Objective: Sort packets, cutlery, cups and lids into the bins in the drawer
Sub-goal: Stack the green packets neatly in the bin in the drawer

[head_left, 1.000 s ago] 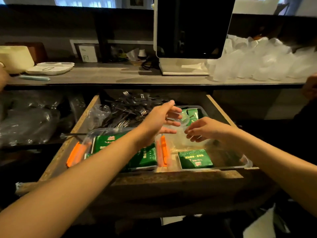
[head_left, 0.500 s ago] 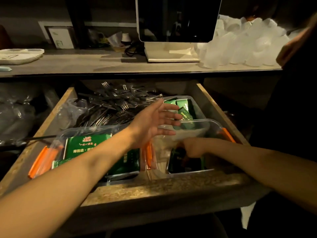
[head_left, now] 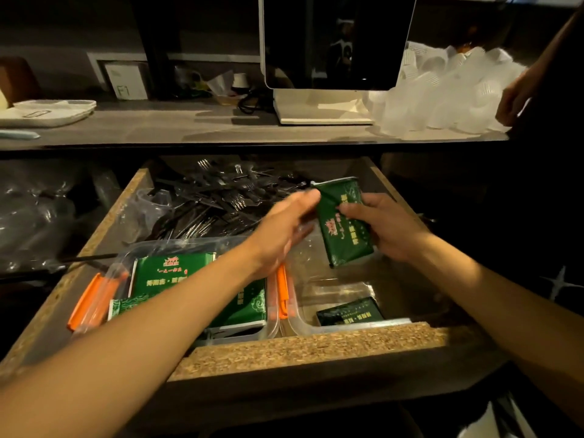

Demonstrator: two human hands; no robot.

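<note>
1. The step in hand is the sorting of packets. The right hand [head_left: 390, 227] holds a green packet [head_left: 343, 224] above the drawer [head_left: 303, 349], with the fingers and thumb curled around its right edge.
2. The left hand [head_left: 279, 230] reaches toward the same packet. Its fingers are mostly straight and relaxed, and the fingertips are touching or almost touching the left upper edge of the packet; I cannot tell which. It does not grip anything.
3. The packet is lifted and tilted, over the back part of the right clear bin [head_left: 363, 324]. It is not lying in any bin yet.
4. In the right bin one dark green packet [head_left: 349, 311] lies at the front. The left clear bin [head_left: 94, 298], just beside it, has several green packets [head_left: 172, 273] and orange clips on its sides.
5. Behind the bins, a pile of dark plastic forks [head_left: 221, 200] lies at the back of the drawer. On the counter [head_left: 189, 128] above stand many clear cups [head_left: 448, 90], well apart from the drawer.
6. I judge the next move as placing the held packet with others of its kind. This calls for choosing the bin, lowering the packet flat, then releasing the fingers.
7. The forks and cups seem not sorted yet, so much of the task remains.
</note>
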